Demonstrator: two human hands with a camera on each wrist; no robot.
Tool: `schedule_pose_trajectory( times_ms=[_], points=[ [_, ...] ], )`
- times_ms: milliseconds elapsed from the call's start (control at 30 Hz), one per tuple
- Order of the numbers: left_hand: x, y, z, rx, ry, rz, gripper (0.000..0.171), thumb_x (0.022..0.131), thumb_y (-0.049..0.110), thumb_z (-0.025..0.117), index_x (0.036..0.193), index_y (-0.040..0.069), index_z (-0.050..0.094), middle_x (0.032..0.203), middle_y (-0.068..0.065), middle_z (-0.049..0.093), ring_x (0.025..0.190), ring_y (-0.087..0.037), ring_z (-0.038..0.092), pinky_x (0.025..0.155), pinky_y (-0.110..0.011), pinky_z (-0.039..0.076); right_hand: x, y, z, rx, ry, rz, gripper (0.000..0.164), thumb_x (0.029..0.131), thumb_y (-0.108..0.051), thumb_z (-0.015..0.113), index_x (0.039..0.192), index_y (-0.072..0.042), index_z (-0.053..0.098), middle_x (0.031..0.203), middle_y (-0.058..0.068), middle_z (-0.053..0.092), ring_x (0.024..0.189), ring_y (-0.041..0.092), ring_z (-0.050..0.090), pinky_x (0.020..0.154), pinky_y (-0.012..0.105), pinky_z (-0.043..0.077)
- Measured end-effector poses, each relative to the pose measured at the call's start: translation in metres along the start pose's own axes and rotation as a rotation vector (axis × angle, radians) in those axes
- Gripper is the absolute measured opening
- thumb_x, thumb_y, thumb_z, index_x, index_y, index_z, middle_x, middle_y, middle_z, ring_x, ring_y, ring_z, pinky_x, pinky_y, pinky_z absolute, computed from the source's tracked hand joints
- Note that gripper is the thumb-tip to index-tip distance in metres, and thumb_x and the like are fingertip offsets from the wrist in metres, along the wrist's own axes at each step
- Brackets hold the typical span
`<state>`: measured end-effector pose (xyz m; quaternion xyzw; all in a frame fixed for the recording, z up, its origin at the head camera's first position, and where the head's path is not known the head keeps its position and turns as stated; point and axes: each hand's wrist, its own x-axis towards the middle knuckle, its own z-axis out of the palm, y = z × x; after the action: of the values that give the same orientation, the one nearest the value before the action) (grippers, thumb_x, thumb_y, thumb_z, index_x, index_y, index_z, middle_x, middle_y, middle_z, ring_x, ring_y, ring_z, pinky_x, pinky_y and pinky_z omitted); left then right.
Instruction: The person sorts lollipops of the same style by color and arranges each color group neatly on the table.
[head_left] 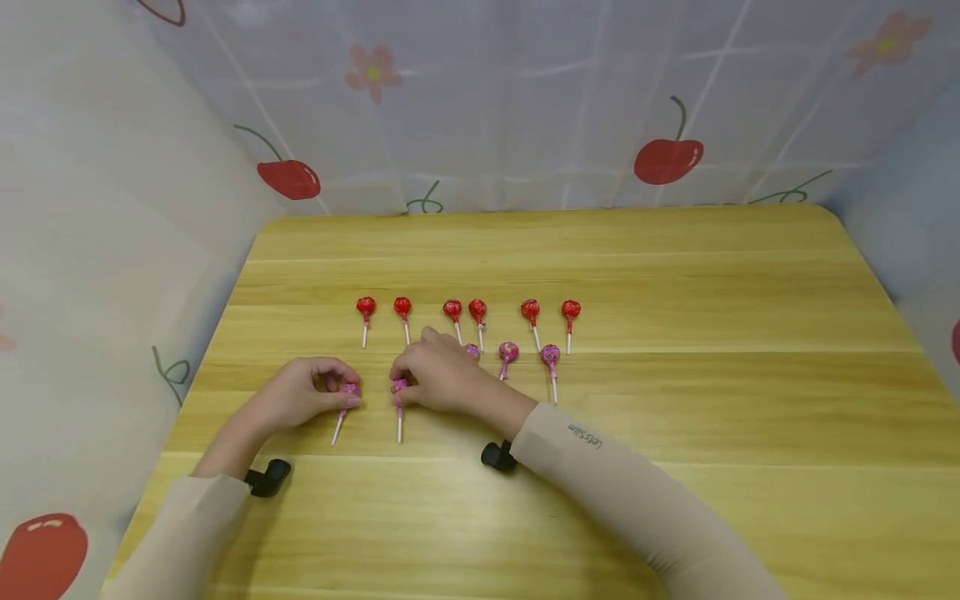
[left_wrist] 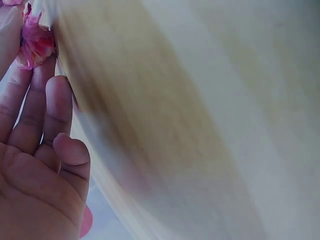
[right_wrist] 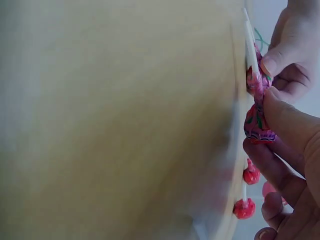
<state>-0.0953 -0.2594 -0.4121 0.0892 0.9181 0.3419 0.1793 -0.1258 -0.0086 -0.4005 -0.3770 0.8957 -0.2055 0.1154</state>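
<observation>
My left hand (head_left: 296,393) pinches the wrapped head of a pink lollipop (head_left: 350,390) between thumb and fingers, its white stick slanting down toward the near side. Close to its right, my right hand (head_left: 438,373) holds a second pink lollipop (head_left: 399,387) by the head, stick pointing toward me. In the left wrist view, crinkled pink wrapper (left_wrist: 37,47) sits at the fingertips. The right wrist view has thumb and fingers around a patterned head (right_wrist: 257,127). Three more pink lollipops, one of them this purple-pink one (head_left: 551,356), lie right of my right hand, which partly covers the nearest.
Several red lollipops (head_left: 571,310) form a row farther back on the wooden table (head_left: 712,358), sticks toward me. Behind the table hangs a pale curtain (head_left: 510,108) printed with cherries and flowers. Black wrist cameras (head_left: 498,457) sit low over the tabletop.
</observation>
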Motion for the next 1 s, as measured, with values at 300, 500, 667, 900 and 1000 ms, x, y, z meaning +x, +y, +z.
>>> schedule_pose_trajectory(
  times_ms=[300, 500, 667, 900, 1000],
  points=[
    [-0.0013, 0.0029, 0.0032, 0.019, 0.016, 0.016, 0.024, 0.083, 0.029, 0.081, 0.101, 0.017, 0.072, 0.087, 0.002, 0.066, 0.080, -0.014, 0.056, 0.068, -0.023, 0.046, 0.0024, -0.0073, 0.0073, -0.085, -0.007, -0.032, 0.026, 0.085, -0.048, 0.074, 0.101, -0.027, 0.076, 0.095, -0.015, 0.071, 0.084, 0.012, 0.045, 0.074, 0.028, 0.035],
    [-0.0036, 0.0032, 0.0024, 0.049, 0.021, 0.034, 0.027, 0.083, 0.032, 0.081, 0.104, 0.017, 0.072, 0.094, 0.003, 0.070, 0.087, -0.014, 0.060, 0.077, -0.026, 0.049, 0.0038, -0.0081, 0.0099, -0.096, -0.012, -0.025, 0.026, 0.085, -0.049, 0.074, 0.099, -0.028, 0.076, 0.090, -0.016, 0.068, 0.083, 0.013, 0.044, 0.072, 0.027, 0.034],
    [-0.0064, 0.0038, 0.0012, 0.073, 0.045, 0.075, 0.031, 0.083, 0.035, 0.080, 0.107, 0.017, 0.073, 0.105, 0.003, 0.072, 0.102, -0.018, 0.063, 0.092, -0.042, 0.049, 0.0043, -0.0090, 0.0089, -0.115, -0.005, -0.041, 0.025, 0.085, -0.050, 0.073, 0.097, -0.028, 0.075, 0.087, -0.016, 0.066, 0.081, 0.013, 0.043, 0.070, 0.027, 0.033],
    [-0.0066, 0.0056, 0.0008, 0.086, 0.048, 0.106, 0.032, 0.082, 0.033, 0.081, 0.108, 0.017, 0.073, 0.108, 0.003, 0.072, 0.105, -0.019, 0.063, 0.094, -0.045, 0.048, 0.0031, -0.0092, 0.0060, -0.122, 0.002, -0.044, 0.030, 0.085, -0.051, 0.073, 0.103, -0.027, 0.076, 0.095, -0.014, 0.068, 0.081, 0.013, 0.044, 0.070, 0.027, 0.034],
    [-0.0058, 0.0065, -0.0002, 0.097, 0.059, 0.114, 0.031, 0.082, 0.033, 0.082, 0.108, 0.018, 0.073, 0.107, 0.005, 0.072, 0.102, -0.016, 0.062, 0.092, -0.039, 0.048, 0.0013, -0.0080, 0.0020, -0.086, 0.005, -0.041, 0.034, 0.087, -0.050, 0.072, 0.110, -0.026, 0.076, 0.105, -0.012, 0.071, 0.084, 0.013, 0.045, 0.073, 0.028, 0.035]
  ],
)
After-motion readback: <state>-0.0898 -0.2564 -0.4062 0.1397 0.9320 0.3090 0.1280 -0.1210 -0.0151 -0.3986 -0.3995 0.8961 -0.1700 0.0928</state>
